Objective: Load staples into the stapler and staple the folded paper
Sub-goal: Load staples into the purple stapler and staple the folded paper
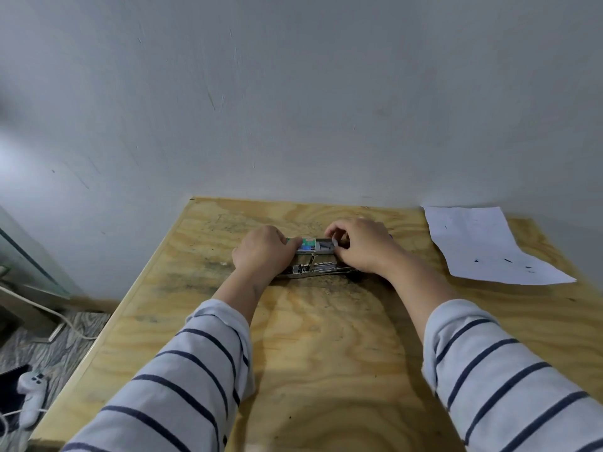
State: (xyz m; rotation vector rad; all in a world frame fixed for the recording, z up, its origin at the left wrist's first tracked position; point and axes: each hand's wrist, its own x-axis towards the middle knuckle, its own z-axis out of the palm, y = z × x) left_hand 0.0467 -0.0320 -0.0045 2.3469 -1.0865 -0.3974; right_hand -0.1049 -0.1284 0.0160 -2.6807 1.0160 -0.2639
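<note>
Plywood surface (326,347), swirled grain, dark smudges mid-board. Staple box (308,245): small cardboard sleeve, green and blue print, its grey inner tray slid out to the right. Left hand (261,252): fingers clasped on the sleeve end. Right hand (362,244): fingers pinching the tray end. Stapler (318,270): metal, swung open flat, just in front of the box. Paper (483,246): white sheet, creased, lying well apart at the right. Striped sleeves on both forearms.
</note>
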